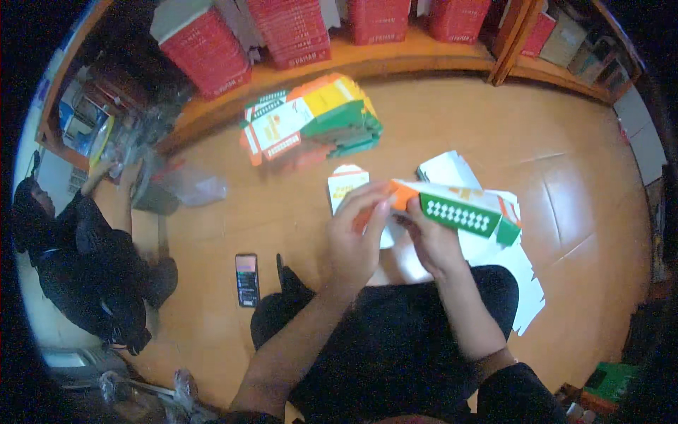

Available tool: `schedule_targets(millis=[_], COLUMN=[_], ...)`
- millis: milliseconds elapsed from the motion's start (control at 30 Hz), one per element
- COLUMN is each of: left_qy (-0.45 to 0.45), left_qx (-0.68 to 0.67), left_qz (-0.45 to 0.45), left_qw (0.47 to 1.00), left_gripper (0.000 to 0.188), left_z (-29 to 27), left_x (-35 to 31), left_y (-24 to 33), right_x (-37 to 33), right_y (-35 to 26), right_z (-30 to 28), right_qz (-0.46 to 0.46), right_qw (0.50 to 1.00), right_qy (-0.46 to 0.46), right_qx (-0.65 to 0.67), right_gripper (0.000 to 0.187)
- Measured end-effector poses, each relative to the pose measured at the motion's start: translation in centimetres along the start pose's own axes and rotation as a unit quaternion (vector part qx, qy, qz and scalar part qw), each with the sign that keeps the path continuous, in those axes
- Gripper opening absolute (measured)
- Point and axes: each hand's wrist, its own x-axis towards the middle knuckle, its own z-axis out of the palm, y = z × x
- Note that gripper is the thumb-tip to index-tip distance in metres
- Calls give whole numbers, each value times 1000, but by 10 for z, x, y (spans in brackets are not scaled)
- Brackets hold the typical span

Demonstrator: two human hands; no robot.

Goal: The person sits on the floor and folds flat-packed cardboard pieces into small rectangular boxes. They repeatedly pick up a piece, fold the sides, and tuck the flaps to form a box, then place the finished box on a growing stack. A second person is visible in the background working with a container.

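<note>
A small carton (459, 213) with a green patterned side, a white face and orange parts is held up over my lap. My right hand (439, 244) grips it from below near its left end, the thumb against the green side. The fingers of my left hand (353, 230) are closed on the orange end of the same carton. Beneath my hands, another white printed carton (347, 177) lies on the floor, partly covered by my left hand. White flattened cartons (526, 283) lie beside and under the held one, to the right of my knees.
A pile of flat orange, green and yellow cartons (318, 116) lies ahead on the floor (565, 162). A phone (246, 280) rests left of my knee. Stacked red boxes (289, 35) stand on a wooden shelf (395, 63). Another person (92, 261) sits at the left near plastic bags (191, 185).
</note>
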Motion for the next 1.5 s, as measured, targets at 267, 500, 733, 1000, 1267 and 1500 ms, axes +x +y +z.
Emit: schedule_targets(millis=[267, 500, 733, 1000, 1267, 1500], left_qy=[-61, -98, -102, -7, 25, 26], left_qx=[-32, 88, 186, 243, -6, -118], left_qz=[-86, 53, 59, 150, -16, 14], left_qw=[994, 990, 975, 958, 1000, 993], left_gripper=[14, 11, 17, 11, 19, 16], left_z=[-15, -16, -12, -16, -26, -25], left_x=[11, 9, 9, 20, 18, 21], left_y=[6, -3, 13, -13, -17, -24], right_x=[9, 10, 9, 10, 50, 27], right_y=[49, 55, 49, 61, 48, 10], right_z=[-58, -55, -60, -42, -64, -32], right_qz=[-168, -143, -133, -45, -301, -314], right_qw=[976, 985, 982, 852, 868, 901], right_qy=[-138, -85, -77, -203, 87, 102], right_qx=[-15, 45, 108, 481, -385, -282], right_gripper=[41, 47, 53, 60, 36, 20])
